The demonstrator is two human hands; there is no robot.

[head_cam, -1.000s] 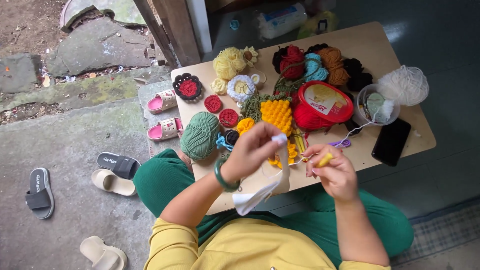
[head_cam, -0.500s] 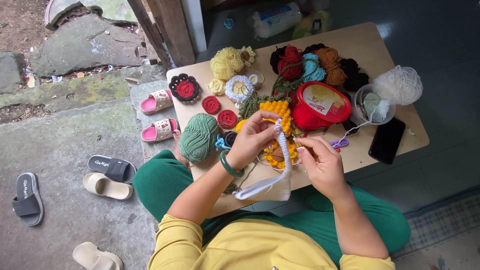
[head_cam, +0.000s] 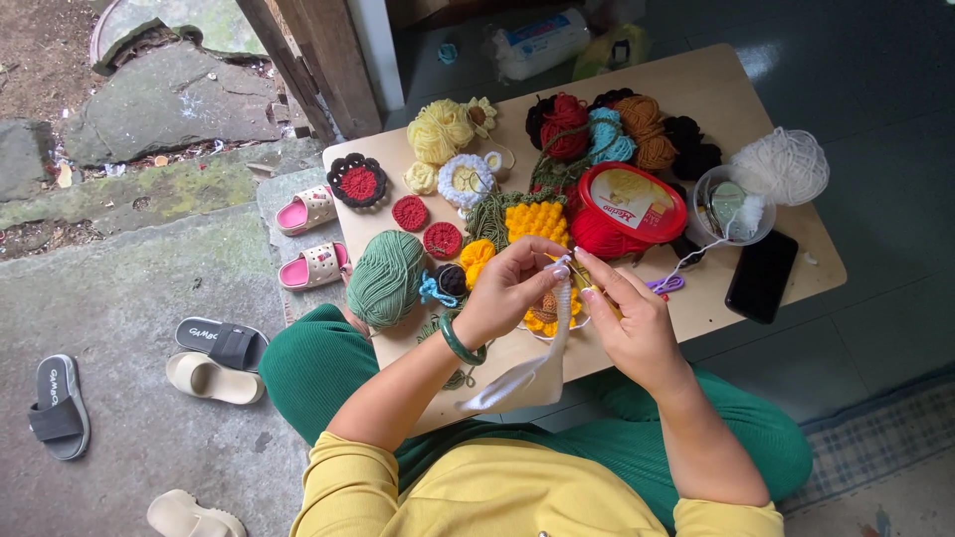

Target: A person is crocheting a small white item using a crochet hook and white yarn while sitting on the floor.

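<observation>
Over low wooden table [head_cam: 786, 89], both hands meet at front edge. Green yarn ball [head_cam: 386, 278] just left of them, red-lidded tub [head_cam: 629, 204] behind. Left hand [head_cam: 507, 288], fingers pinched on white crocheted strip [head_cam: 542, 363] hanging toward lap. Right hand [head_cam: 629, 316], fingertips closed on strip's top end. Black phone [head_cam: 761, 276] right.

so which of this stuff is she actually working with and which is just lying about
In use:
left hand
right hand
white crochet strip
white yarn ball

Lying about:
green yarn ball
red tub
black phone
sandals
</observation>
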